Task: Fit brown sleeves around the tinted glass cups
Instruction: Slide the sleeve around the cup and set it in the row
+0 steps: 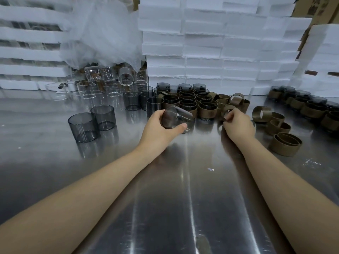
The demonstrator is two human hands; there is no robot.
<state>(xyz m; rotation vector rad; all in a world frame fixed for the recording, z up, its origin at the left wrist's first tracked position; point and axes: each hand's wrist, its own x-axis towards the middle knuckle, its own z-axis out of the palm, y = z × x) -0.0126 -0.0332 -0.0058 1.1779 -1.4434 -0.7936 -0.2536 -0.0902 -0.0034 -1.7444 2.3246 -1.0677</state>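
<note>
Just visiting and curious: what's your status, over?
Left hand grips tinted cup, tilted. Right hand pinches brown sleeve. Sleeve not yet on. Nothing between them.

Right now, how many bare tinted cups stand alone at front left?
2: the near cup and the cup behind to its right. More bare cups stand farther back.

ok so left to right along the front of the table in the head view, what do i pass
two bare tinted glass cups → left hand gripping a tinted glass cup → right hand pinching a brown sleeve → loose brown sleeves
</note>
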